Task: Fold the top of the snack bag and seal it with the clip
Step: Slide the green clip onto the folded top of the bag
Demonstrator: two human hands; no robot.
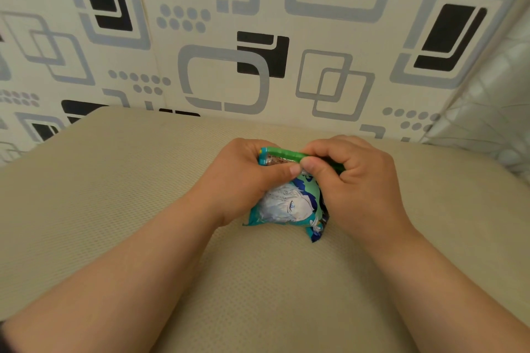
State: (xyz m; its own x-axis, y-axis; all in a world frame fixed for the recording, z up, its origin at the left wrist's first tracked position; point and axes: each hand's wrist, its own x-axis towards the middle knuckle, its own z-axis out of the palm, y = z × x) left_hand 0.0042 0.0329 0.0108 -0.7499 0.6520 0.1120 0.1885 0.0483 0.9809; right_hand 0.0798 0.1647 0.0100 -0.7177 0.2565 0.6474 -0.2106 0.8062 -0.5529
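Note:
A small teal snack bag (286, 206) with a white-haired cartoon figure stands on the beige cushion (114, 195) in the middle of the view. A green clip (282, 153) lies along the bag's folded top edge. My left hand (243, 180) grips the bag's left side and top, thumb pressed across the fold. My right hand (352, 180) holds the right part of the clip and the bag's top, fingers curled over it. The clip's right end is hidden under my right fingers.
A wall (258, 37) with a grey and black geometric pattern rises right behind the cushion. A white quilted surface (493, 112) sits at the far right. Cushion surface extends to the left, right and front of the bag.

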